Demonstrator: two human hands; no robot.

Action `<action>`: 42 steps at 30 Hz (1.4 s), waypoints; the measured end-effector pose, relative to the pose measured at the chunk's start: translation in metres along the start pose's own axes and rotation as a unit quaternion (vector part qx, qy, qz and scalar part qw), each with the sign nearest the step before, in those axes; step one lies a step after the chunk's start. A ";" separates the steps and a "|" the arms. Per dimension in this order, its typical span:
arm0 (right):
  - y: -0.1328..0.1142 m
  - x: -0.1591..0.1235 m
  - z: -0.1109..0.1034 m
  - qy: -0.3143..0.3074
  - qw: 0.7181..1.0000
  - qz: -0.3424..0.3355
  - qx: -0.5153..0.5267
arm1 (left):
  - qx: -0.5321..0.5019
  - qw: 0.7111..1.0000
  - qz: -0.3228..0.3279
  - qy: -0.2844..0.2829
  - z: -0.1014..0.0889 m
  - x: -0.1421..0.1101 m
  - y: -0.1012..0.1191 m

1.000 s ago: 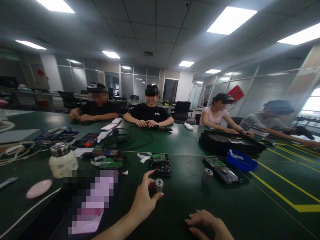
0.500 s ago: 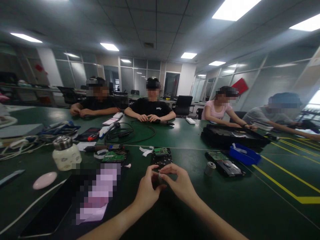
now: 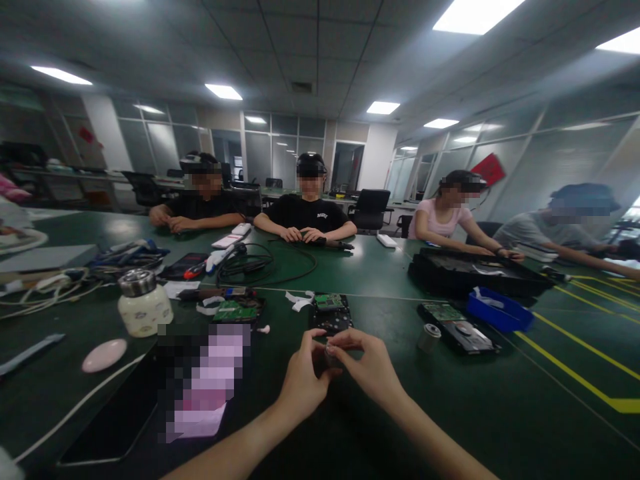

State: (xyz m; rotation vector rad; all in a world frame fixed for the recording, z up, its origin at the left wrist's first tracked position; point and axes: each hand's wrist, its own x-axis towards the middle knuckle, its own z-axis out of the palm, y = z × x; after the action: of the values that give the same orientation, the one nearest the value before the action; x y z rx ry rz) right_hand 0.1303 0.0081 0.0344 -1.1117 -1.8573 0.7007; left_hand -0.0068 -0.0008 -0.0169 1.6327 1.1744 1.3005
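Observation:
My left hand (image 3: 306, 377) curls its thumb and fingers around a small silver metal cylinder (image 3: 330, 358). My right hand (image 3: 369, 363) meets it from the other side, with the fingertips pinched at the cylinder's top. Much of the cylinder is hidden by my fingers, so its exact kind does not show. Just beyond my fingertips lies a hard drive (image 3: 340, 319) with a green circuit board, beside a curled white strip (image 3: 300, 301). To the right, a similar silver cylinder (image 3: 429, 339) stands upright near another hard drive (image 3: 463, 329).
A blue tray (image 3: 500, 313) and a large black tray (image 3: 480, 280) lie at the right. At the left are a cream bottle (image 3: 145, 310), a pink oval object (image 3: 104, 355), a dark tablet (image 3: 113, 413) and tangled cables (image 3: 245, 267). Several people sit across the green table.
The view has turned slightly left, so the scene sits a little farther right. Both hands keep about the same hold on the cylinder.

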 end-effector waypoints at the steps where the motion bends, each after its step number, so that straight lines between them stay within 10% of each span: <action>1: 0.000 0.000 0.000 0.004 1.000 0.000 -0.008 | 0.001 1.000 0.001 0.000 0.000 0.000 -0.001; 13: 0.025 -0.017 0.015 0.112 0.993 -0.018 -0.027 | -0.013 0.999 0.036 -0.007 -0.001 -0.003 -0.001; 22: 0.034 -0.021 0.021 0.008 1.000 0.000 0.018 | 0.092 0.989 0.110 0.032 -0.006 -0.003 0.020; 35: 0.034 -0.021 0.021 0.017 1.000 -0.007 0.009 | 0.110 0.990 0.059 0.062 0.001 0.009 0.024; 42: 0.030 -0.019 0.018 -0.002 1.000 0.027 0.006 | 0.110 0.992 0.000 0.061 -0.031 -0.007 0.037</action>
State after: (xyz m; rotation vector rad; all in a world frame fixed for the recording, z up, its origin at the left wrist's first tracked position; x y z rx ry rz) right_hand 0.1321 0.0041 -0.0045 -1.1566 -1.8301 0.7438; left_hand -0.0299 -0.0186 0.0223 1.7278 1.4355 1.3230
